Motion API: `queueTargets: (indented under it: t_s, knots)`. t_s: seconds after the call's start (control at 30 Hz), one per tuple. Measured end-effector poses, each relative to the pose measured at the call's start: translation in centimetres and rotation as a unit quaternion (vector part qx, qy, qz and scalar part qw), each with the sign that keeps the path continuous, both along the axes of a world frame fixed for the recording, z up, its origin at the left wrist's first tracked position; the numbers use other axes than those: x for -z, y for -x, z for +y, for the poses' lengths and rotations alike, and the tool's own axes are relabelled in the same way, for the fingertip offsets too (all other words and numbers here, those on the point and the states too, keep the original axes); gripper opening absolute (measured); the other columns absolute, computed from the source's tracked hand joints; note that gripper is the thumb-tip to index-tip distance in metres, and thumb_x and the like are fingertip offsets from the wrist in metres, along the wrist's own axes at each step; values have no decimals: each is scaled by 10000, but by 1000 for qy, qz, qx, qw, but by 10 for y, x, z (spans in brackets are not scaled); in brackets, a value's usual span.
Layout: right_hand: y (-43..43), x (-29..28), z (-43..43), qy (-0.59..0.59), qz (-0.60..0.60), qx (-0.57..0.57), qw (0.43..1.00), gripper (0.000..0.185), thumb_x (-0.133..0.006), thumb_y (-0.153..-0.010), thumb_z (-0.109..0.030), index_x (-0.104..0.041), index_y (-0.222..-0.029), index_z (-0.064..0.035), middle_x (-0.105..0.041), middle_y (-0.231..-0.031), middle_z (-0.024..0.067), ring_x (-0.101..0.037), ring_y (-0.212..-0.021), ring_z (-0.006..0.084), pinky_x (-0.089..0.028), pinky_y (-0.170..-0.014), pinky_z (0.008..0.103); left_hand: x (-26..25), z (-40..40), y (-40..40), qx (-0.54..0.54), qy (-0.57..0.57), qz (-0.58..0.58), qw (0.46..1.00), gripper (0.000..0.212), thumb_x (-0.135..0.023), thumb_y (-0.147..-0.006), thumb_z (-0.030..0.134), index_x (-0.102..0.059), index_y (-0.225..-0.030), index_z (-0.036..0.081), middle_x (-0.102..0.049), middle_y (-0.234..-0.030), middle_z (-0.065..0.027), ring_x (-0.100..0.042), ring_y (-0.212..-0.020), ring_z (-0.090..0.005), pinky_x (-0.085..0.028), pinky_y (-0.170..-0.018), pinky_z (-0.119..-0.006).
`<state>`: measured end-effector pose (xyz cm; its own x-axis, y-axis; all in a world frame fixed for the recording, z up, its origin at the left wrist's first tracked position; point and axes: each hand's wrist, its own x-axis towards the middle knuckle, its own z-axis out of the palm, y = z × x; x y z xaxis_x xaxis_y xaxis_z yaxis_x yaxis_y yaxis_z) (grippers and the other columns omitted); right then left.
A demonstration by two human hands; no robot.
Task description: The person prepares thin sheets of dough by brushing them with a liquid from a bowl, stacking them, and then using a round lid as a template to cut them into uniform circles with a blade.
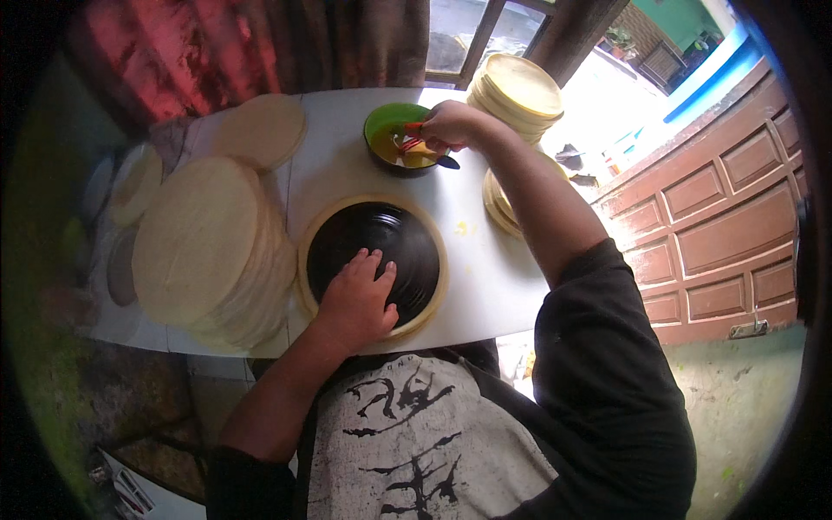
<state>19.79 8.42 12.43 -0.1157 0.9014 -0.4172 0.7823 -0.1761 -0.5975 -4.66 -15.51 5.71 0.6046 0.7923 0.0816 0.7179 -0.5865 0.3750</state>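
Observation:
A round black plate or lid (370, 234) lies flat on a pale round disc (442, 260), whose rim shows all around it. My left hand (361, 299) rests on the black piece with its fingers spread. Above it, my right hand (448, 127) grips an orange-red handle (413, 129) over a green bowl (383, 117) of yellow liquid. The tool's lower end is hard to make out. A black handle end (448, 162) sticks out over the bowl's right rim.
A tall stack of pale round discs (201, 240) stands at the left, with more discs (263, 130) behind it. Two stacks with yellow tops, one (517, 91) at the back and one (497, 201) partly behind my right arm, stand at the right. Yellow spots (463, 228) mark the white table (481, 299).

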Motion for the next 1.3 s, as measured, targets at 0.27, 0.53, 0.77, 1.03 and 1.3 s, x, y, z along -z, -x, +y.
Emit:
queueTargets:
  t_s: [0.27, 0.53, 0.77, 1.03, 1.3]
  knots:
    - [-35, 7, -89, -165, 295, 83, 937, 372, -615, -938, -97, -492, -1284, -35, -639, -1020, 114, -567, -731, 119, -482, -630, 259, 0, -5, -5, -23, 10, 21, 999, 704, -725, -794, 343, -523, -1351, -39, -442, -1430, -300, -418, -1358, -446, -371, -1113, -537]
    - [-8, 17, -204, -77, 583, 164, 792, 376, -539, -1008, -170, -412, -1352, -87, -611, -1016, 87, -515, -706, 106, -427, -634, 225, 28, -28, -13, -35, -126, 36, 991, 876, -753, -760, 510, -476, -1384, -39, -419, -1430, -275, -377, -1367, -401, -327, -1128, -534]
    - [37, -45, -213, -237, 27, -240, 941, 298, -645, -933, -103, -588, -1225, -87, -687, -971, 98, -640, -808, 210, -498, -712, 322, 30, -41, -13, -42, -119, 11, 992, 935, -804, -675, 545, -500, -1376, 6, -461, -1360, -226, -433, -1279, -366, -341, -1104, -505]
    - [145, -75, -223, -258, -293, -590, 706, 267, -704, -851, -130, -716, -1099, -229, -716, -1005, 31, -676, -964, 214, -530, -833, 366, 12, -34, -26, -3, 109, 130, 985, 766, -725, -788, 543, -557, -1367, 70, -534, -1398, -178, -483, -1327, -303, -424, -1060, -460]
    - [211, -88, -258, -237, -412, -669, 572, 60, -713, -819, -150, -765, -842, -169, -733, -839, 19, -724, -918, 195, -559, -750, 329, 75, -41, -43, -111, -47, -132, 984, 540, -640, -906, 450, -619, -1318, 100, -597, -1351, -137, -539, -1274, -283, -428, -1051, -456]
